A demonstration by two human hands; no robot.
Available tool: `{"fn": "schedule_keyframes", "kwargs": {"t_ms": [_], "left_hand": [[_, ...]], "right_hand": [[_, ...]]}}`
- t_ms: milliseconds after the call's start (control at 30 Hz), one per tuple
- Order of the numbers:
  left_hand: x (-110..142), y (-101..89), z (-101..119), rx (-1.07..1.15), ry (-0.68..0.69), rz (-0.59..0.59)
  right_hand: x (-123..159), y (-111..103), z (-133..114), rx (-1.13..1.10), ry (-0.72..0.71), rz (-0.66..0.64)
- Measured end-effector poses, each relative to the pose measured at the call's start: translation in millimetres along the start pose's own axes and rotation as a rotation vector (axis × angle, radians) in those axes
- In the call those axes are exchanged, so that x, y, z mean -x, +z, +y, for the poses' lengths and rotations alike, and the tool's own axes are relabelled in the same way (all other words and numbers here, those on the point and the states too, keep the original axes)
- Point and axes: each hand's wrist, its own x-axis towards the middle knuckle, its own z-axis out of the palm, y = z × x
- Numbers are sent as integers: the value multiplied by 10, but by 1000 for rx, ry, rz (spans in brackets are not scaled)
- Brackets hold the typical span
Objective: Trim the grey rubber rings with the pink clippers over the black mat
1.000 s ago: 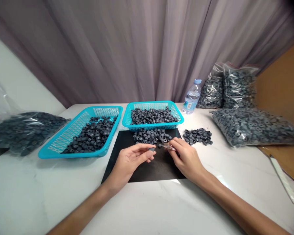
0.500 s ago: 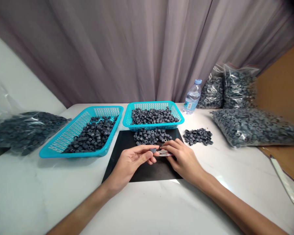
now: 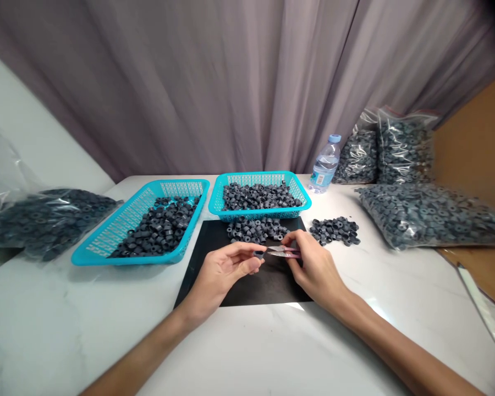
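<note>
ring (image 3: 259, 254) at frame centre, probably light and stiff, best held by its sides, is pinched in the left hand (image 3: 220, 269), the right hand (image 3: 315, 264) gripping snips (image 3: 284, 252) just beside it.

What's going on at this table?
A person is working over a black mat. Their left hand pinches a small grey piece between thumb and fingers; their right hand holds small snips, blades pointing toward that piece. A heap of similar pieces lies at the far side of the mat, and another pile sits to its right on the table. Two blue baskets, one beyond the mat and one to its left, hold more.
</note>
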Motion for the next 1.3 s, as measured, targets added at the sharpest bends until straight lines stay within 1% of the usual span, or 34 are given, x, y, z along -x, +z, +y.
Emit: {"fn": "schedule_keyframes", "kwargs": {"t_ms": [167, 267, 367, 533, 633, 767, 900, 1000, 1133, 1200, 1300], "left_hand": [[-12, -5, -22, -21, 0, 23], [-10, -9, -24, -50, 30, 36], [-2, -10, -21, -73, 28, 55], [-3, -10, -42, 7, -1, 69], [-20, -14, -64, 32, 2, 106], [-30, -12, -66, -5, 27, 155], [-17, -6, -52, -59, 34, 155], [3, -15, -67, -176, 105, 131], [47, -36, -115, -520, 340, 133], [64, -40, -142, -630, 432, 130], [71, -42, -174, -675, 464, 113]], "right_hand": [[8, 1, 12, 10, 9, 6], [9, -2, -5, 18, -3, 6], [8, -2, -22, 15, -19, 8], [17, 15, -19, 23, -31, -9], [12, 22, -18, 30, -37, -19], [5, 9, -28, 37, -41, -14], [11, -3, -30, 33, -23, -23], [7, 7, -29, 29, -21, -29], [3, 20, -31, 27, -31, -28], [6, 21, -28, 28, -29, -30], [15, 21, -16, 25, -20, -35]]}}
